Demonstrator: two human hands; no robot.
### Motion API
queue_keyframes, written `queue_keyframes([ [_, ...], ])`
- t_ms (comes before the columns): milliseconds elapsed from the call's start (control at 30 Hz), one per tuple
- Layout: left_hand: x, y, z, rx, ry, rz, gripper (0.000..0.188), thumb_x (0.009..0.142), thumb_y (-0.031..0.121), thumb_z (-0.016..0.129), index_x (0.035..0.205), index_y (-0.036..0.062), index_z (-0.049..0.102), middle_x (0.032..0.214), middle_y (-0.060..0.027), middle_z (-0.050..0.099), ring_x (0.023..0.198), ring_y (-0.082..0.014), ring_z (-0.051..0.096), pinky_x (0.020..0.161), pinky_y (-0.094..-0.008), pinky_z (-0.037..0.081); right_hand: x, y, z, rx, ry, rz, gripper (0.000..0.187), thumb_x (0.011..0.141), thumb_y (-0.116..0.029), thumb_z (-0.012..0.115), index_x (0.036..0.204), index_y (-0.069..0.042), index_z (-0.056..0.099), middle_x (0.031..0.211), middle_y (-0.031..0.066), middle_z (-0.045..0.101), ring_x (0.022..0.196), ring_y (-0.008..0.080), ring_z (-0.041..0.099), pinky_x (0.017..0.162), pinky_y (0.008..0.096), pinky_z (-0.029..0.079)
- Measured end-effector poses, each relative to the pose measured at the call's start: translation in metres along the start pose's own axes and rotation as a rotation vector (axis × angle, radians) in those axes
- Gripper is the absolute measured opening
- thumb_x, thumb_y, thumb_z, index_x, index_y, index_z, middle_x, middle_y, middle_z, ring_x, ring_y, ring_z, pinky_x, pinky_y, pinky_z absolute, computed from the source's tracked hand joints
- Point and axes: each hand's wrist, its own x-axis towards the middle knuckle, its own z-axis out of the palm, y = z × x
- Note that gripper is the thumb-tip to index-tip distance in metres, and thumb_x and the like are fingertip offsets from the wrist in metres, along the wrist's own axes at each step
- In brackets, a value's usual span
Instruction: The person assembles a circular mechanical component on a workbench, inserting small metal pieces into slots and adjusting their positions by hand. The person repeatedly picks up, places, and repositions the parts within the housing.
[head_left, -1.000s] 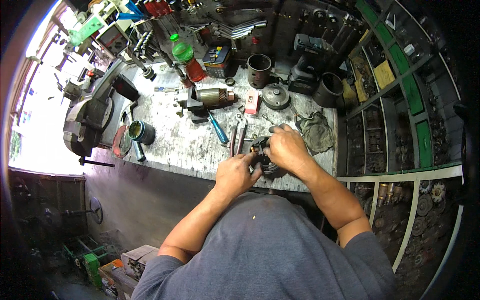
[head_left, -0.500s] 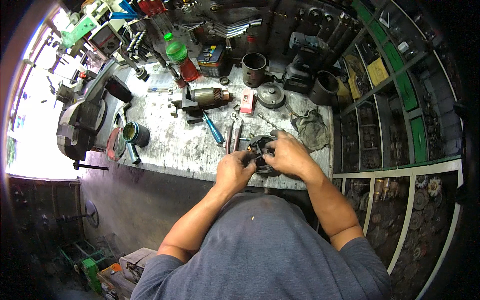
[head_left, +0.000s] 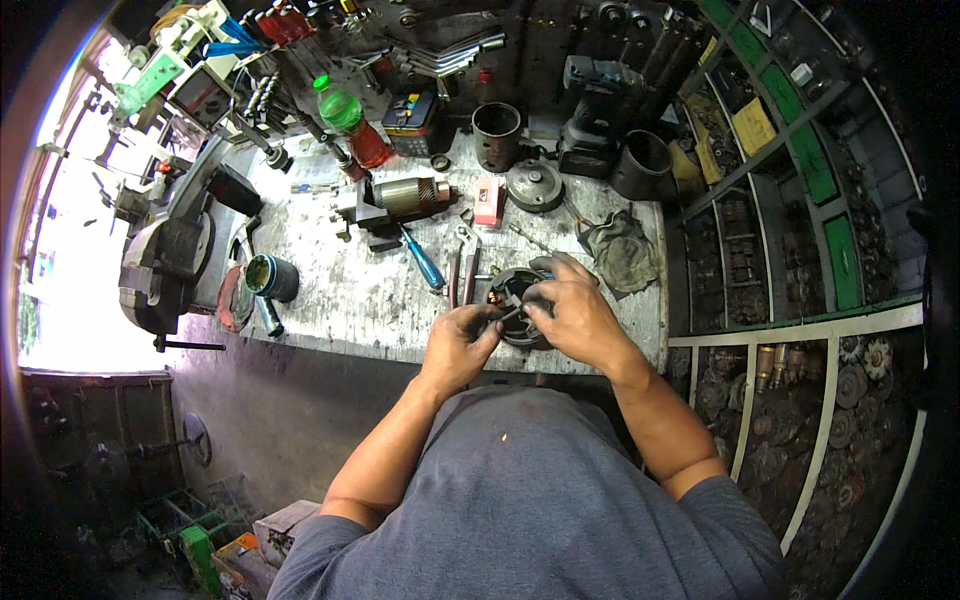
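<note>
A dark round motor housing part (head_left: pixel 518 338) with a hollow inside and a bit of copper colour lies near the bench's front edge. My left hand (head_left: pixel 458 348) is at its left rim, thumb and fingers pinched together. From the right, my right hand (head_left: pixel 580 318) reaches over the rim, its thumb and fingertips bent in a pinch above the opening. A small greyish piece shows between the fingertips of both hands; which one grips it is hard to tell. Pliers (head_left: pixel 463 268) with dark red handles and a blue-handled screwdriver (head_left: pixel 424 262) lie just beyond my left hand.
On the bench (head_left: pixel 330 300) stand an armature (head_left: pixel 410 197), a small red-and-white box (head_left: pixel 488 202), a round metal cover (head_left: pixel 535 187) and a crumpled rag (head_left: pixel 620 252). A tin of grease (head_left: pixel 272 276) and a vise (head_left: pixel 165 265) are left. Parts shelves (head_left: pixel 830 345) line the right.
My hands have drawn slightly apart over the round part, so more of its inside and the small greyish piece show. The whole view has shifted a little.
</note>
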Motion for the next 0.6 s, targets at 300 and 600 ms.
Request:
queue_keyframes([
  [300, -0.004, -0.001, -0.011, 0.089, -0.044, 0.224, 0.023, 0.092, 0.010, 0.080, 0.114, 0.0040, 0.080, 0.095, -0.0154, 0.075, 0.082, -0.0321, 0.075, 0.073, -0.0409, 0.058, -0.013, 0.016, -0.016, -0.030, -0.150, -0.056, 0.028, 0.091, -0.007, 0.077, 0.118, -0.007, 0.082, 0.149, 0.0216, 0.063, 0.149, 0.0450, 0.050, 0.127, 0.0536, 0.039],
  [600, -0.003, -0.008, -0.014, 0.180, -0.081, 0.366, 0.030, 0.084, 0.008, 0.085, 0.112, 0.0052, 0.078, 0.090, -0.0130, 0.071, 0.081, -0.0329, 0.073, 0.070, -0.0417, 0.058, -0.020, 0.013, -0.014, 0.042, -0.076, 0.043, 0.041, 0.090, 0.002, 0.070, 0.131, -0.005, 0.075, 0.156, 0.0216, 0.060, 0.156, 0.0421, 0.046, 0.130, 0.0495, 0.039],
])
